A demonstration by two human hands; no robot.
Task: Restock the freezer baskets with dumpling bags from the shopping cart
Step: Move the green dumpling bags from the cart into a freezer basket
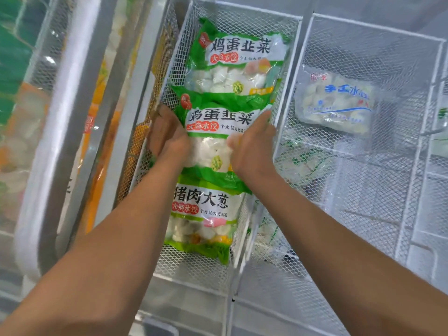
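Dumpling bag (213,137) labelled 鸡蛋韭菜 lies mid-basket in the white mesh freezer basket (242,18), overlapping a matching bag (237,59) and a 猪肉大葱 bag (206,214), while the left hand (167,134) and right hand (252,144) press its side edges, fingers straight and together.

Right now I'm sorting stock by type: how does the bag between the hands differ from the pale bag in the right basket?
The held bag is green and white; the pale bag is clear with blue print. The held bag overlaps two others in the middle basket; the pale bag lies alone. Hands touch only the held bag. Both show white dumplings.
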